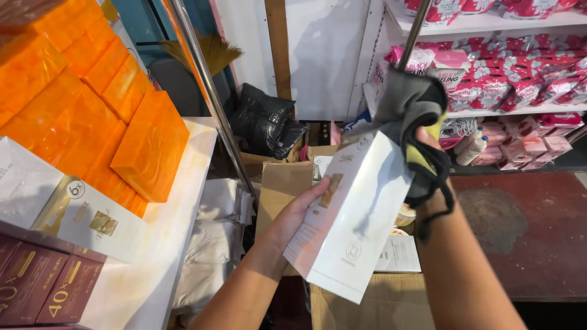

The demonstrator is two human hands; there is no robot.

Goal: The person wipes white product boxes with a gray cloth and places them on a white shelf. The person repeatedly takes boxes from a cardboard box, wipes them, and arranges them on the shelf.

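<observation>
The left hand (299, 214) holds a tall white box (351, 214) from underneath and behind, fingers curled round its left edge and palm against its back; the box is tilted, top end up toward the shelves, bottom corner hanging over an open cardboard carton (367, 299). The right hand (428, 153) is closed on a bunched grey and yellow cloth (409, 107) and presses it against the upper right edge of the box, with black straps dangling down past the wrist.

The grip on the box looks light: only one side is clasped, so a firm push of the cloth could, I judge, twist it out of the fingers and drop it into the carton. The loose straps might also catch on a box corner.

Room is tight. To the left, a white table (153, 269) runs close by, its near edge crowded with white boxes (73, 214), dark red boxes (43, 287) and a leaning stack of orange blocks (104, 110) that reaches toward the table's right edge. A slanted metal pole (211, 98) crosses between table and hands. Behind, shelves (489, 24) of pink packets (520, 85) stand near. The freest space lies to the right, over the red floor (526, 232).
</observation>
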